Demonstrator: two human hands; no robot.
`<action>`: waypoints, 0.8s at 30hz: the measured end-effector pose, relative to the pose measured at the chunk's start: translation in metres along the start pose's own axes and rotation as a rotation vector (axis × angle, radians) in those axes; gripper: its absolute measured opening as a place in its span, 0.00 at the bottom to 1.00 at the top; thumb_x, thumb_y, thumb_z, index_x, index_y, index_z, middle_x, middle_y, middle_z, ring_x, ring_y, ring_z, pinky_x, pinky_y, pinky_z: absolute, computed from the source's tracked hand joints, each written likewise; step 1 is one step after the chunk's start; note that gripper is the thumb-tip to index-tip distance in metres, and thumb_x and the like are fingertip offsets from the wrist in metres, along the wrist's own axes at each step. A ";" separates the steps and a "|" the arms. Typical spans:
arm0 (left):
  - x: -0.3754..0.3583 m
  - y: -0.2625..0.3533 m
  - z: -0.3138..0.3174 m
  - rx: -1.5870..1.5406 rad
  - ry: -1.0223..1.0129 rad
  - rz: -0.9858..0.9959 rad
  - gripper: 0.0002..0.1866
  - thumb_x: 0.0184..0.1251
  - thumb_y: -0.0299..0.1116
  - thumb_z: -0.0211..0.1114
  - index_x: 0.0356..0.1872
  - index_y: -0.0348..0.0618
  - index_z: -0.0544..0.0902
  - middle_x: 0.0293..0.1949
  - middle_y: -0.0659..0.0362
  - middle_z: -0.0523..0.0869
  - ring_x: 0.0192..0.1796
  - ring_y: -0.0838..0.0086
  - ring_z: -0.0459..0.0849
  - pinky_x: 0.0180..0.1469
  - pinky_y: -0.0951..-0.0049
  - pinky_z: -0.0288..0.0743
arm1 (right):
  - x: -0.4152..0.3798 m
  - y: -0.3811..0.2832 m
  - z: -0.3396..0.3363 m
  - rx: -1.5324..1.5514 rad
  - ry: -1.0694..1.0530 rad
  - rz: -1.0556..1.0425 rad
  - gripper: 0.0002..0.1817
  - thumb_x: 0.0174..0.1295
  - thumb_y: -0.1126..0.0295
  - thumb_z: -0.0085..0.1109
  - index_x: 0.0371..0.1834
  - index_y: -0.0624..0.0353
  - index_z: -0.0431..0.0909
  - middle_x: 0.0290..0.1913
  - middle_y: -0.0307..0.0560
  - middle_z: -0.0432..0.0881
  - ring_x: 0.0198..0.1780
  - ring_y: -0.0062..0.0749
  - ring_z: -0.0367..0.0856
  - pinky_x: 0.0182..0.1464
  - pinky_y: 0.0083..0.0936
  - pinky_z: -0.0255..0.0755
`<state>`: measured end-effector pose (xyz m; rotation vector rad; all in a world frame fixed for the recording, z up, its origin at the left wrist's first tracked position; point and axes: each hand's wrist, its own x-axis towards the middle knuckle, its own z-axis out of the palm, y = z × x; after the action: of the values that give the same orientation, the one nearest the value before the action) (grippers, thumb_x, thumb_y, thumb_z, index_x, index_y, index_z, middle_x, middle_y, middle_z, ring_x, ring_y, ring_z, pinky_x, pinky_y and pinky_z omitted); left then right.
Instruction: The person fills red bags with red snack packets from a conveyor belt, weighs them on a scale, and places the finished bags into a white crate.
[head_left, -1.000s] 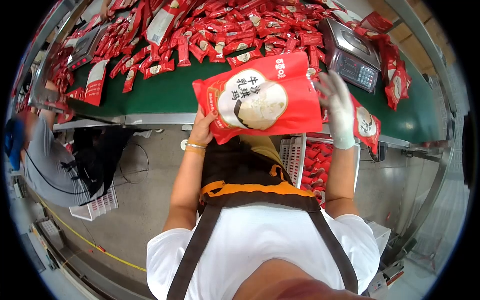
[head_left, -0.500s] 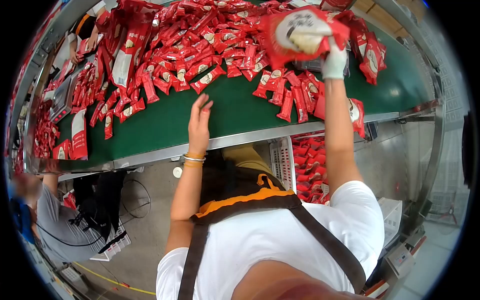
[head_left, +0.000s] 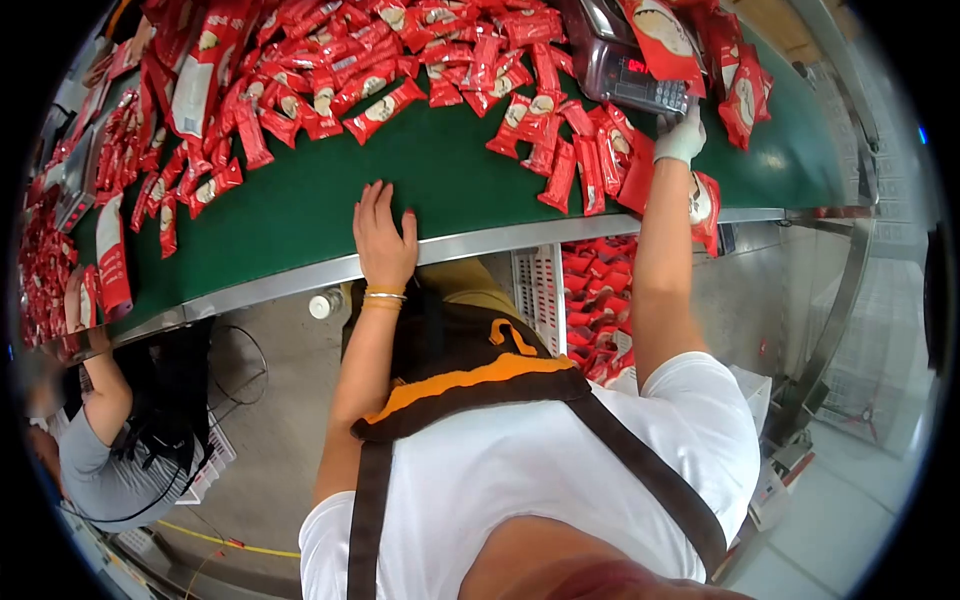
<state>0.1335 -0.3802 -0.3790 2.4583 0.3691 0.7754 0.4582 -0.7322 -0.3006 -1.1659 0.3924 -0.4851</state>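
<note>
My left hand point(head_left: 385, 238), bare with bands at the wrist, rests on the near metal edge of the green table point(head_left: 330, 210), fingers stretched out and holding nothing. My right hand point(head_left: 681, 137), in a white glove, is at the front of a digital scale point(head_left: 622, 82), by its keypad. Its fingers look apart, and nothing shows in them. A large red bag point(head_left: 660, 40) with a pale oval print lies over the scale, partly covering the lit red display. Small red packets point(head_left: 385, 110) are heaped across the table, some left of my right arm.
More large red bags point(head_left: 742, 100) lie right of the scale; another red bag point(head_left: 705, 205) hangs over the near edge. Below stands a white crate point(head_left: 540, 295) beside many red packets point(head_left: 597, 290). At left, a person in a grey shirt point(head_left: 120, 470) works near another scale point(head_left: 75, 195).
The large red bag was lifted in my right hand; now it lies over the scale, released. My right hand has drawn back to the scale's front. My left hand has lowered onto the edge.
</note>
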 end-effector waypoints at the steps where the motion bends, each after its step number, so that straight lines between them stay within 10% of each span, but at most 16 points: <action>1: 0.001 0.001 0.000 0.010 0.007 -0.002 0.22 0.64 0.33 0.62 0.59 0.36 0.74 0.62 0.48 0.74 0.68 0.53 0.69 0.70 0.52 0.60 | -0.004 0.006 -0.014 -0.009 -0.060 0.005 0.16 0.67 0.58 0.55 0.50 0.56 0.73 0.40 0.46 0.78 0.34 0.34 0.79 0.34 0.32 0.74; 5: 0.000 0.000 -0.001 -0.008 0.011 0.004 0.22 0.64 0.32 0.62 0.58 0.36 0.75 0.62 0.48 0.74 0.68 0.53 0.70 0.69 0.54 0.62 | -0.038 0.004 -0.038 0.006 -0.078 0.089 0.25 0.69 0.57 0.54 0.61 0.61 0.61 0.56 0.55 0.70 0.51 0.45 0.74 0.55 0.43 0.72; 17: 0.000 -0.003 0.002 -0.015 0.024 -0.033 0.20 0.63 0.33 0.63 0.55 0.37 0.77 0.62 0.50 0.75 0.66 0.54 0.71 0.67 0.54 0.64 | 0.053 -0.006 0.022 -0.081 -0.070 0.095 0.20 0.65 0.57 0.57 0.53 0.58 0.74 0.37 0.44 0.81 0.37 0.35 0.80 0.41 0.31 0.73; 19: 0.000 -0.004 0.001 -0.006 0.024 -0.033 0.20 0.63 0.33 0.62 0.54 0.37 0.77 0.61 0.50 0.75 0.66 0.54 0.71 0.67 0.54 0.64 | 0.146 0.020 0.016 -1.620 -0.415 -0.756 0.30 0.64 0.49 0.55 0.58 0.64 0.76 0.53 0.55 0.81 0.49 0.35 0.79 0.52 0.32 0.72; 20: 0.000 -0.004 0.002 -0.001 0.025 -0.035 0.19 0.63 0.33 0.62 0.54 0.37 0.77 0.61 0.50 0.75 0.66 0.54 0.71 0.67 0.54 0.64 | 0.135 0.016 0.051 -1.178 -0.015 -0.378 0.34 0.61 0.44 0.54 0.49 0.70 0.81 0.48 0.64 0.84 0.53 0.45 0.82 0.56 0.32 0.72; 24: -0.001 -0.006 0.003 -0.026 0.031 -0.051 0.20 0.61 0.34 0.62 0.53 0.37 0.77 0.60 0.49 0.75 0.63 0.54 0.72 0.67 0.53 0.63 | 0.025 -0.051 0.126 -1.484 -0.261 -0.772 0.35 0.59 0.41 0.48 0.37 0.69 0.84 0.43 0.70 0.82 0.51 0.59 0.81 0.57 0.44 0.70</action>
<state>0.1335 -0.3768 -0.3851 2.4054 0.4290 0.7932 0.5380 -0.6651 -0.2105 -2.8334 -0.0214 -0.6948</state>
